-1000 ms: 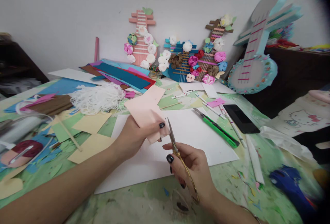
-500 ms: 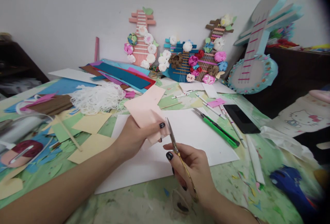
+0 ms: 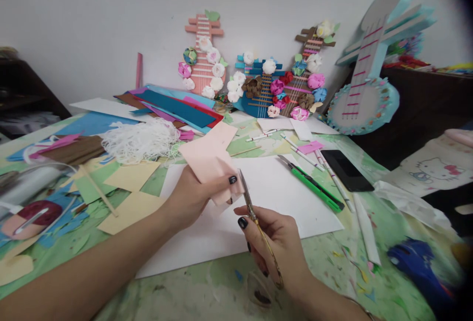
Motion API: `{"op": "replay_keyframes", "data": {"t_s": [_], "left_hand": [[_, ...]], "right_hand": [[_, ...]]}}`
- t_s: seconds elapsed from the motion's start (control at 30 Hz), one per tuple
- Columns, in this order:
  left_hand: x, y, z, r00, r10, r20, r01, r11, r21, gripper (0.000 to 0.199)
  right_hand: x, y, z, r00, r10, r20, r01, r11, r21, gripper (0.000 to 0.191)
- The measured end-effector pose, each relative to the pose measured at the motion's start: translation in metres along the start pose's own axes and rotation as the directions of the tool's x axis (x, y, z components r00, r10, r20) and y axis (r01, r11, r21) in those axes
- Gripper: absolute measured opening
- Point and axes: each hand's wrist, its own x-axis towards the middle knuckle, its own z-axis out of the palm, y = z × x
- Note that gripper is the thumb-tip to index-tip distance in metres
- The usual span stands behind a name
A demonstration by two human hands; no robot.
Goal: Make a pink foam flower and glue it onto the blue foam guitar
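My left hand [image 3: 195, 195] pinches a folded piece of pale pink paper [image 3: 201, 156], thumb on its near face. In my right hand [image 3: 277, 242] is a pair of gold-handled scissors [image 3: 247, 195], blades pointing up beside the paper's right edge. Whether the blades touch the paper I cannot tell; they look nearly closed. Under both hands lies a white sheet of paper [image 3: 291, 208]. A green utility knife [image 3: 312, 183] rests on the sheet's right side, blade out.
White string [image 3: 140, 139] lies in a heap at left, near yellow paper squares [image 3: 129, 210]. Decorated paper guitars [image 3: 203, 65] lean on the back wall. At right are a phone [image 3: 347, 170], rolled paper sticks [image 3: 334, 178] and a blue glue gun, apparently [image 3: 417, 267].
Hardly anything differs. Both hands, the pink paper and the scissors stay in nearly the same place, with only a very slight shift of the view.
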Motion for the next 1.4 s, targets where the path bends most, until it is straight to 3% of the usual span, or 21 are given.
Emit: {"op": "replay_keyframes", "data": {"t_s": [0.5, 0.73, 0.87, 1.0, 1.07, 1.17, 1.27, 1.4], "left_hand": [[0.001, 0.001, 0.000, 0.999, -0.029, 0.044, 0.030, 0.999, -0.025, 0.019], [0.004, 0.006, -0.004, 0.987, -0.047, 0.153, 0.054, 0.997, -0.046, 0.034], [0.006, 0.007, -0.007, 0.976, -0.049, 0.211, 0.069, 0.994, -0.088, 0.034], [0.005, 0.006, -0.008, 0.961, -0.116, 0.251, 0.143, 0.986, -0.091, 0.040], [0.004, 0.006, -0.008, 0.961, -0.130, 0.243, 0.162, 0.980, -0.119, 0.040], [0.004, 0.006, -0.008, 0.965, -0.142, 0.220, 0.180, 0.971, -0.160, 0.040], [0.007, 0.006, -0.010, 0.973, -0.164, 0.165, 0.197, 0.957, -0.213, 0.046], [0.011, 0.004, -0.014, 0.987, -0.147, 0.069, 0.160, 0.950, -0.267, 0.051]], "right_hand": [[-0.001, 0.001, 0.001, 0.996, 0.090, 0.026, -0.091, 0.995, 0.036, 0.057], [0.009, 0.003, -0.005, 0.989, 0.045, -0.140, -0.032, 0.995, 0.092, 0.045], [0.019, 0.006, -0.016, 0.973, -0.032, -0.230, 0.034, 0.999, 0.002, 0.038], [0.034, 0.011, -0.035, 0.941, -0.158, -0.301, 0.086, 0.967, -0.239, 0.028], [0.043, 0.013, -0.046, 0.908, -0.270, -0.322, 0.097, 0.880, -0.466, 0.020], [0.054, 0.013, -0.064, 0.871, -0.386, -0.304, -0.001, 0.617, -0.787, 0.025], [0.063, 0.011, -0.080, 0.874, -0.379, -0.304, -0.146, 0.391, -0.909, 0.029], [0.072, 0.011, -0.104, 0.850, -0.410, -0.331, -0.258, 0.224, -0.940, 0.030]]}}
